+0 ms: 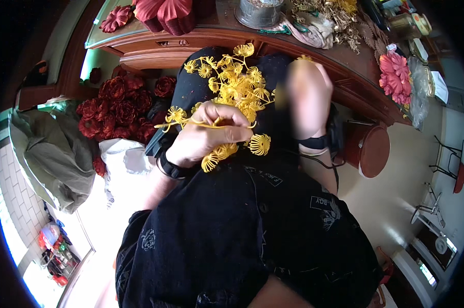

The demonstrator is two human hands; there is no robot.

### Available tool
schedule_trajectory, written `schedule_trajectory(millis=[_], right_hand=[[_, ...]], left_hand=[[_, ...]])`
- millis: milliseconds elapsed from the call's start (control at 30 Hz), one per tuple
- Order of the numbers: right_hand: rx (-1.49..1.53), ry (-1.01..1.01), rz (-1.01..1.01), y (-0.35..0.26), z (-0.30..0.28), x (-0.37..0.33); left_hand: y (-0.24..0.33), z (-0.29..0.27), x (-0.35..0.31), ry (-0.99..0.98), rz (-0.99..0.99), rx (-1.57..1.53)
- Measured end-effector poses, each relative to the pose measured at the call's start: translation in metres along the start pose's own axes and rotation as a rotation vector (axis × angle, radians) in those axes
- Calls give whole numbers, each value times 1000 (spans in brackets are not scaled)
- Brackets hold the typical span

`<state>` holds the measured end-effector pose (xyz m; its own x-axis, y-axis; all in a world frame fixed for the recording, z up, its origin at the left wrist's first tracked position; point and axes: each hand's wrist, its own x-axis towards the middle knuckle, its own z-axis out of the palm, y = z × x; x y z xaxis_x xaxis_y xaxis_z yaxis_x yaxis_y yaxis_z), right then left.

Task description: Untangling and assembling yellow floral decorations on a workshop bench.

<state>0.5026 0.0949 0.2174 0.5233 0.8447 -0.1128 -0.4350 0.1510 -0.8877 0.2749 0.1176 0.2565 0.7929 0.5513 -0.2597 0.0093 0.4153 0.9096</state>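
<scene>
In my lap lies a heap of yellow artificial flowers (237, 84) with fringed round heads on thin stems. My left hand (211, 133) is closed over the near side of this heap, its thumb and fingers pinching a yellow flower stem (203, 125) that runs crosswise. Several blooms hang below that hand, among them a round yellow flower (259, 145). To the right of the heap, my right hand (311, 97) is raised and smeared by motion. A bit of yellow shows near its fingertips, but whether it is held is too blurred to make out.
Dark red artificial roses (116, 102) are piled at the left, near a white bag (126, 159) and a grey-green cloth (57, 154). Ahead stands a wooden desk (211, 23) bearing a metal pot (258, 13) and dried stems. A red-brown bucket (373, 151) stands to the right.
</scene>
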Motion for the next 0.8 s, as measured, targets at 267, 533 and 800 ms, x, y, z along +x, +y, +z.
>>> schedule_trajectory(millis=[267, 533, 800], right_hand=[[-156, -572, 300, -27, 15, -26], [-338, -729, 383, -24, 18, -28], [-292, -616, 335, -9, 16, -35]], left_hand=[[-6, -8, 14, 387, 208, -30], [-12, 0, 15, 394, 212, 140], [-18, 2, 17, 394, 213, 133]])
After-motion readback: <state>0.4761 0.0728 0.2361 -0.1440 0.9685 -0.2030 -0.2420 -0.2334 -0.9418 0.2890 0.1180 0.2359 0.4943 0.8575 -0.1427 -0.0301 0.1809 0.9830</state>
